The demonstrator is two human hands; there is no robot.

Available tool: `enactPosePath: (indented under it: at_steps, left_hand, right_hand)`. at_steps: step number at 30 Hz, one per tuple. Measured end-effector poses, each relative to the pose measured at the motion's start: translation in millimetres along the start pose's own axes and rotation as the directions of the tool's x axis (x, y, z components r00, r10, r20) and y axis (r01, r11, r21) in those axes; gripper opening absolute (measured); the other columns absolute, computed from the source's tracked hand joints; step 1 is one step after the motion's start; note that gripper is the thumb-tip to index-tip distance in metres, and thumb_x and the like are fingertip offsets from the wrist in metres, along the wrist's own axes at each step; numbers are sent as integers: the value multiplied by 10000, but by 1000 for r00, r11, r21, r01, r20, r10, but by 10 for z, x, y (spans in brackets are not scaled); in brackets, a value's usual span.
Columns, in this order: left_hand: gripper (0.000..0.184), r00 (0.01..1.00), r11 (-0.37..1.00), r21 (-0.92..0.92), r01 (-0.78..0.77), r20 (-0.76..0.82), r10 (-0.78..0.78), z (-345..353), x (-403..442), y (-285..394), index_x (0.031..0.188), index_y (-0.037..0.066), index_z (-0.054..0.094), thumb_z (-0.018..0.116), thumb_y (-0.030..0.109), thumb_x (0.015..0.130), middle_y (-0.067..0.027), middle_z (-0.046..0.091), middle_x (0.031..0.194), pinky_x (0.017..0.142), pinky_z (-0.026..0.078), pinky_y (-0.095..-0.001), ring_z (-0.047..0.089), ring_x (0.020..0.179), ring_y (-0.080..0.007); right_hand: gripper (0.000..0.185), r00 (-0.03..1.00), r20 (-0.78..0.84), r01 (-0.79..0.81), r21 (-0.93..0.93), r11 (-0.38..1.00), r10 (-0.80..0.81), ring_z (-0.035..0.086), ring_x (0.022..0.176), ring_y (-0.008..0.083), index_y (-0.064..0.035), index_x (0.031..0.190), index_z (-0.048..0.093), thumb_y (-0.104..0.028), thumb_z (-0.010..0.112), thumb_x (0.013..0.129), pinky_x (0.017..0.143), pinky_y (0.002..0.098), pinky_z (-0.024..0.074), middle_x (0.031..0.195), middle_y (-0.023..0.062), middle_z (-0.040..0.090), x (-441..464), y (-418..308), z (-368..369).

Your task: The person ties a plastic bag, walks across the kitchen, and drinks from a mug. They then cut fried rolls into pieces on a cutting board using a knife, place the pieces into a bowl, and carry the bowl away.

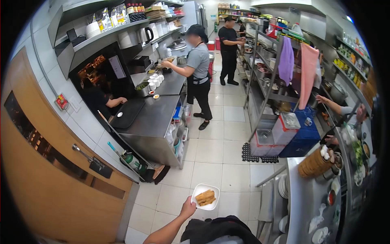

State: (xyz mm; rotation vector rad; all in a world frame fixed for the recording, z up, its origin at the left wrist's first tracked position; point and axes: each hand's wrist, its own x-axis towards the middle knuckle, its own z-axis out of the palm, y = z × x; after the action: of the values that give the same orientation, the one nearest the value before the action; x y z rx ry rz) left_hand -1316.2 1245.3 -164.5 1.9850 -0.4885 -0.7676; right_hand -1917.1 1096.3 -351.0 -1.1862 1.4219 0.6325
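My left hand (188, 208) holds a small white square plate (216, 194) by its left edge, at the bottom centre of the view. Several golden-brown fried pieces (206, 197) are stacked on the plate. The plate is held out in front of my dark apron (219, 231), above the tiled floor (207, 171). My right hand does not show in the frame.
A steel counter (156, 118) with a black tray (130, 110) stands at the left, by a wooden door (61, 175). One person (198, 61) works there; another (228, 49) stands farther back. Shelving, bins (284, 130) and a counter with bamboo steamers (315, 162) line the right.
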Motion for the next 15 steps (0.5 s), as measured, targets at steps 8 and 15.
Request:
enactPosePath:
  at_steps: [8,15]
  left_hand:
    - [356,965,962,-246,119,-198,-170,-295,985,-192,1291,-14,521,436,33,949,-151,682,936,570,558,-334,679,661,-194]
    - [370,891,905,-405,130,-353,-286,-563,2206,158,1301,-5,516,438,17,940,-160,677,931,540,537,-306,670,658,-184]
  right_hand:
    - [157,998,52,-49,131,990,43,662,667,319,-25,859,638,-149,556,908,575,500,535,749,145,649,709,-2062,-670]
    - [100,976,-140,204,320,925,-166,597,574,249,-73,961,672,-119,620,889,493,425,536,769,99,601,2044,-5249,-1836]
